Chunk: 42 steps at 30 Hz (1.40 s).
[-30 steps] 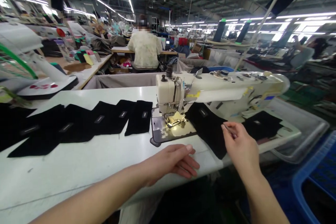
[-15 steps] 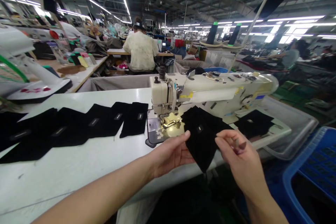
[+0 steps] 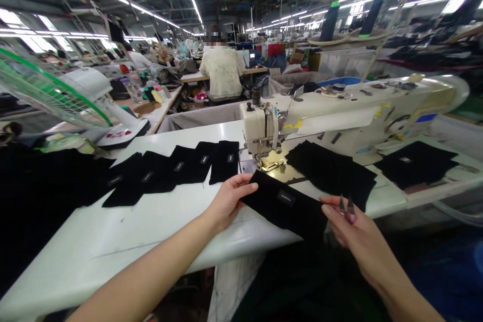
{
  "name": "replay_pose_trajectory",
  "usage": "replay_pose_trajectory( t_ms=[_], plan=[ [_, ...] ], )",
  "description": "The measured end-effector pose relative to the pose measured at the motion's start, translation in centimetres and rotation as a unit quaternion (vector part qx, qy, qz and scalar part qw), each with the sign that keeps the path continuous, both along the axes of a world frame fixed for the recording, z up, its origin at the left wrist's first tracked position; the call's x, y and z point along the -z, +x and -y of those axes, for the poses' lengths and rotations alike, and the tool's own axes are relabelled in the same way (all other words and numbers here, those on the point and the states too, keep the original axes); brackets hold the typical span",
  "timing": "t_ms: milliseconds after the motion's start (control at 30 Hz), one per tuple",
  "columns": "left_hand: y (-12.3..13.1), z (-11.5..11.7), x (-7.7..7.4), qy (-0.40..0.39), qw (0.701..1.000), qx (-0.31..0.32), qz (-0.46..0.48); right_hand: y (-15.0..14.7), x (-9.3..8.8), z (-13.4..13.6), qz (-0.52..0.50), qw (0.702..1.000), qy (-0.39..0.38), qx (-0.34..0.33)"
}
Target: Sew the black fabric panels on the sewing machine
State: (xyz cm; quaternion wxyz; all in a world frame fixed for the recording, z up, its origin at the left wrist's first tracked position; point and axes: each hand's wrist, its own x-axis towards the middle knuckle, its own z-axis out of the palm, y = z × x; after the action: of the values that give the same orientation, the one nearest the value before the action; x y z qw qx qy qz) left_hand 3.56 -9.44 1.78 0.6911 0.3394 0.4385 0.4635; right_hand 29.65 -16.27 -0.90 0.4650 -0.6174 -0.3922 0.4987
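A black fabric piece with a small printed label is stretched between my hands at the table's front edge. My left hand pinches its upper left corner between thumb and fingers. At the other end, my right hand grips the right edge. Small thread snips also sit in that hand, blades pointing up. Just beyond the fabric stands a sewing machine, its needle area close to the piece's left corner. More black pieces lie on the machine bed to the right, behind the held one.
Labelled black pieces overlap in a row along the white table. Another small stack lies right of the machine. Dark fabric covers the far left, near a green-rimmed fan. A person sits ahead, back turned.
The view has turned left. The held fabric has swung from hanging point-down to stretched lengthwise, its label now facing me, and my left hand has moved to its upper left corner.
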Motion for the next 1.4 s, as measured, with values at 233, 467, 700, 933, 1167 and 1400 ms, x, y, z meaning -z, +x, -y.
replay_pose_trajectory(
  t_ms=[233, 467, 700, 933, 1167, 1400],
  plan=[
    [-0.8, 0.6, -0.3, 0.004, 0.997, -0.039, -0.059, -2.5, -0.8, -0.5, -0.115, 0.993, 0.005, 0.021],
    [-1.4, 0.1, -0.4, -0.028, 0.992, -0.066, -0.104, -3.0, -0.6, -1.1, -0.167, 0.985, 0.021, 0.041],
    [-2.1, 0.5, -0.1, -0.059, 0.995, -0.055, -0.053, -2.5, -0.3, -1.0, -0.209, 0.977, 0.035, 0.034],
    [-2.5, -3.0, -0.7, 0.178, 0.923, -0.050, -0.336, -3.0, 0.1, 0.6, 0.016, 0.997, 0.013, -0.072],
    [-0.8, -8.5, 0.5, 0.256, 0.831, 0.098, -0.484, -5.9, 1.0, 1.9, 0.154, 0.977, 0.094, -0.114],
    [-0.6, -9.2, 0.6, 0.254, 0.803, 0.128, -0.524, -5.5, 2.1, 1.8, 0.215, 0.954, 0.153, -0.144]
  ],
)
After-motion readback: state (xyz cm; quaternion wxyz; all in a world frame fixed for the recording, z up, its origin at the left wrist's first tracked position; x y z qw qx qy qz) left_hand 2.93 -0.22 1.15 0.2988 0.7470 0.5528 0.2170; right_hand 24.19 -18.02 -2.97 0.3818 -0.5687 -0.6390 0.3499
